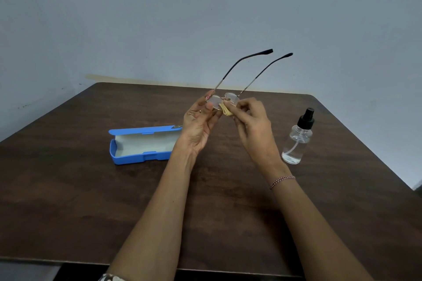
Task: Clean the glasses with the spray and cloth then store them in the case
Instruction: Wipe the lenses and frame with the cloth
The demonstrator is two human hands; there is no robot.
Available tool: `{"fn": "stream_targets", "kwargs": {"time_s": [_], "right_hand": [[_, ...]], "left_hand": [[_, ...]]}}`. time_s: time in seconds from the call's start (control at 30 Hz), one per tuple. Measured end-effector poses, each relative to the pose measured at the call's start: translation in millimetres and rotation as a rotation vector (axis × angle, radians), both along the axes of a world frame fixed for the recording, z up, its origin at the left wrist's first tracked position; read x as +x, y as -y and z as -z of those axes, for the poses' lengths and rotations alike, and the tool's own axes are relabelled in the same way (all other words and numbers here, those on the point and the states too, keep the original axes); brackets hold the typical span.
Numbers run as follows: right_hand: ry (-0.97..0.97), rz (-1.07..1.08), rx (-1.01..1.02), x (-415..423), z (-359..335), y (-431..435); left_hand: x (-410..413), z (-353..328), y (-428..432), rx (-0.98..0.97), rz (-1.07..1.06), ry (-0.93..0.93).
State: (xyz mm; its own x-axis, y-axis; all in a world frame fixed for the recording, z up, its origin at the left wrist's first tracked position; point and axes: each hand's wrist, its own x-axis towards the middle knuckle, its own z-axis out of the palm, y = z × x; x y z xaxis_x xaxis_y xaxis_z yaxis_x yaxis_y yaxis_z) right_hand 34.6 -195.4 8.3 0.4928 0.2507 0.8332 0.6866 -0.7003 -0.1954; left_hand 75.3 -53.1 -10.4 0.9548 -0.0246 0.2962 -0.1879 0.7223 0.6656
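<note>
Thin metal-framed glasses with round lenses are held up above the table, their dark-tipped arms unfolded and pointing away from me. My left hand pinches the frame at the left lens. My right hand pinches a small folded yellow cloth against the right lens. The blue case lies open on the table to the left, its pale lining showing. A clear spray bottle with a black pump top stands upright to the right of my right hand.
The dark wooden table runs to a pale blue wall at the back. Its right edge slants down past the spray bottle and its front edge lies under my forearms.
</note>
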Motion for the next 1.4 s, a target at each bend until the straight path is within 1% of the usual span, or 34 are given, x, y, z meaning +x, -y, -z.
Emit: {"fn": "stream_targets", "kwargs": {"time_s": [0.07, 0.2, 0.33, 0.47, 0.53, 0.67, 0.77, 0.9, 1.03, 1.13, 1.23, 1.4], "right_hand": [[0.019, 0.001, -0.002, 0, 1, -1], [0.057, -0.074, 0.002, -1, 3, -7], [0.014, -0.058, 0.025, 1, 2, 0], [-0.035, 0.0, 0.075, 3, 1, 2], [-0.05, 0.048, 0.096, 5, 0, 2], [-0.117, 0.139, 0.163, 6, -1, 1], [-0.156, 0.175, 0.179, 7, -3, 1], [-0.169, 0.168, 0.169, 8, -2, 5], [-0.16, -0.003, 0.19, 6, -4, 6], [-0.122, -0.073, 0.233, 4, -4, 4], [-0.087, -0.032, 0.274, 4, -4, 3], [-0.127, 0.068, 0.241, 4, -2, 3]], "left_hand": [[-1, -1, 3, -0.002, 0.01, 0.0], [-3, -2, 5, -0.007, 0.031, 0.01], [-3, -1, 5, 0.01, 0.06, 0.023], [-3, 0, 7, 0.085, 0.139, 0.075], [-4, 1, 9, 0.153, 0.173, 0.081], [-4, 5, 14, 0.269, 0.18, 0.094], [-4, 5, 16, 0.263, 0.161, 0.101], [-4, 6, 17, 0.245, 0.09, 0.083], [-4, 3, 14, 0.195, 0.048, 0.05], [-7, 1, 14, 0.209, 0.1, 0.057], [-9, 0, 18, 0.221, 0.16, 0.077], [-8, 1, 18, 0.185, 0.12, 0.078]]}}
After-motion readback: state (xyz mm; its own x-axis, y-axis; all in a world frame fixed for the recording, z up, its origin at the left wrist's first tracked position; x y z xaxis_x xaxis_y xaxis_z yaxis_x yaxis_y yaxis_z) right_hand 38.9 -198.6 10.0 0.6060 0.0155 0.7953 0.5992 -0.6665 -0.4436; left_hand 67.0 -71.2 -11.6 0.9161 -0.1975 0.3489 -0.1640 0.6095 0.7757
